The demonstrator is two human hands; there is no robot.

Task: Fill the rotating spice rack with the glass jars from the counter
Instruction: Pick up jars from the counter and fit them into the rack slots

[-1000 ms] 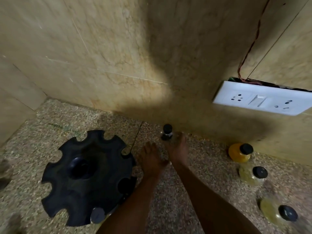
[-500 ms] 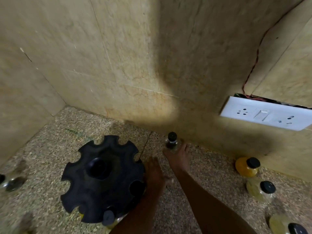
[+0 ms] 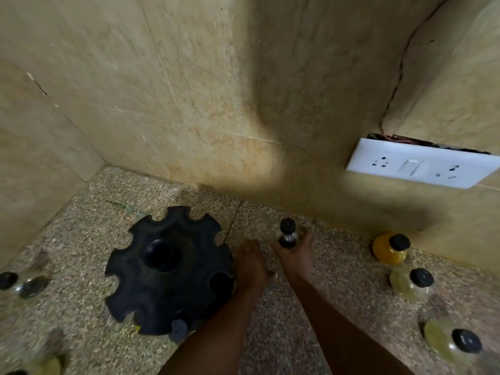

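The black rotating spice rack (image 3: 167, 269) stands on the speckled counter (image 3: 338, 255), notched around its rim, with one jar's grey cap (image 3: 179, 328) showing in a near notch. My right hand (image 3: 293, 255) is wrapped around a small glass jar (image 3: 287, 236) with a black cap and dark contents, close to the back wall. My left hand (image 3: 250, 263) rests flat on the counter beside the rack's right edge, fingers apart, holding nothing.
Three black-capped jars stand at the right: an orange one (image 3: 389, 249), a pale yellow one (image 3: 410, 282) and another (image 3: 451, 341). More jars (image 3: 24, 284) sit blurred at the left edge. A white socket plate (image 3: 422, 166) hangs on the tiled wall.
The view has shifted, so the rack and hands sit further right in frame. My right hand's fingers have closed further around the dark jar. My left hand stays beside the rack.
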